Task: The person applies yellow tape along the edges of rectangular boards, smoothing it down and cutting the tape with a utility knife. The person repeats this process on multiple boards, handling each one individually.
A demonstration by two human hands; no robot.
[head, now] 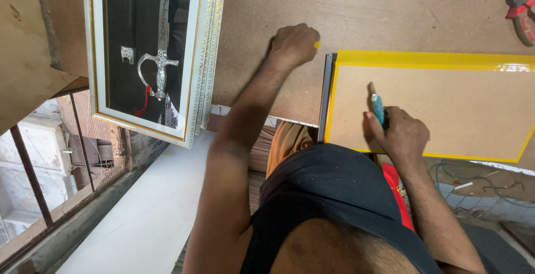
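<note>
The yellow-taped backing board [434,112] lay on the table [362,12]. The right hand [398,134] gripped a teal utility knife [379,109] on it; the left hand [292,45] pinched yellow tape [317,45]. A slip could likely gouge the board.

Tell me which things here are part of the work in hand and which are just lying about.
In use:
- brown backing board edged with yellow tape
- teal-handled cutter, held in the right hand
- small yellow piece at the left hand

Lying about:
- white framed case holding a silver sword
- red-handled tool on the brown worktable
</note>
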